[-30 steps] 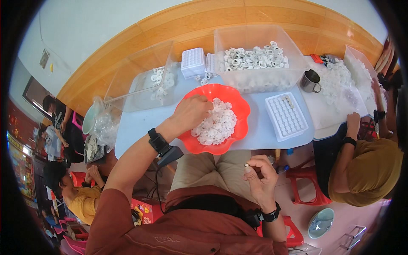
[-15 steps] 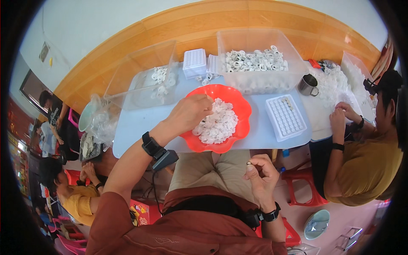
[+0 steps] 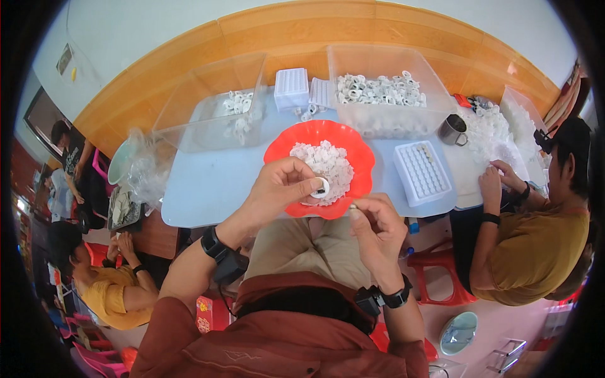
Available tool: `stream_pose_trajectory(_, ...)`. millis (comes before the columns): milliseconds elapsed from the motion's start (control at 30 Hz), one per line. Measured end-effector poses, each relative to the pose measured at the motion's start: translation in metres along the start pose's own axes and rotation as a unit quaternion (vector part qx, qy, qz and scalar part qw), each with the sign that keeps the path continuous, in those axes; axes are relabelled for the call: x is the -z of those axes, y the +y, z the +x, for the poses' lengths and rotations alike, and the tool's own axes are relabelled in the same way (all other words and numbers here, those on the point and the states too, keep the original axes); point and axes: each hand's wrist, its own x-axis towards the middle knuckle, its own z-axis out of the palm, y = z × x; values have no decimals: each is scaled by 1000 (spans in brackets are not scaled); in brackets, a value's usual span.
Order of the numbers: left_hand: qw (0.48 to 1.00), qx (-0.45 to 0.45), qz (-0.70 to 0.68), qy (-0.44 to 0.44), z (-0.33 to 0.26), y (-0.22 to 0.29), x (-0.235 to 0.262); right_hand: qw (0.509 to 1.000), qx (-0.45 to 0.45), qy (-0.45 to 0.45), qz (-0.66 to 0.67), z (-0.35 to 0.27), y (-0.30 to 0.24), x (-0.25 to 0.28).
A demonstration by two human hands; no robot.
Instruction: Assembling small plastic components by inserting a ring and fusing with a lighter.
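Observation:
Between the thumb and fingers of my left hand (image 3: 283, 188) is a small white plastic ring (image 3: 321, 188) with a dark middle, held over the near part of a red scalloped bowl (image 3: 361, 164). Small white plastic pieces (image 3: 328, 159) are heaped in that bowl. Just off its near right rim, my right hand (image 3: 378, 234) pinches a tiny metallic-looking piece (image 3: 353, 207), too small to name. The two hands are apart, with the right one a little lower. A white tray of round cells (image 3: 422, 173) stands to the right; a few cells at its far end hold small greyish pieces.
At the back stand two clear plastic bins, the right bin (image 3: 394, 120) heaped with white rings, the left bin (image 3: 208, 135) holding fewer. A metal mug (image 3: 453, 130) is near the right co-worker (image 3: 529, 239). Another co-worker (image 3: 113, 286) sits at the left.
My left hand has come out of the bowl toward me, now with a white ring in its fingers. My right hand has risen from beside my lap to the bowl's near edge.

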Motion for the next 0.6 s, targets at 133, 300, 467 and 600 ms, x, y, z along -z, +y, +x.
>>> stream_pose_trajectory(133,996,69,-52,6,-16,8,-12,998,48,-22,-25,9,9,-15)
stream_pose_trajectory(300,992,66,-106,-11,-29,2,-11,995,81,-38,-52,8,16,-24)
stream_pose_trajectory(467,985,70,-155,-35,-36,-5,-5,999,12,-31,24,5,12,-29)
stream_pose_trajectory(600,978,76,-189,-40,-40,-16,-2,998,-15,-43,53,1,14,-29)
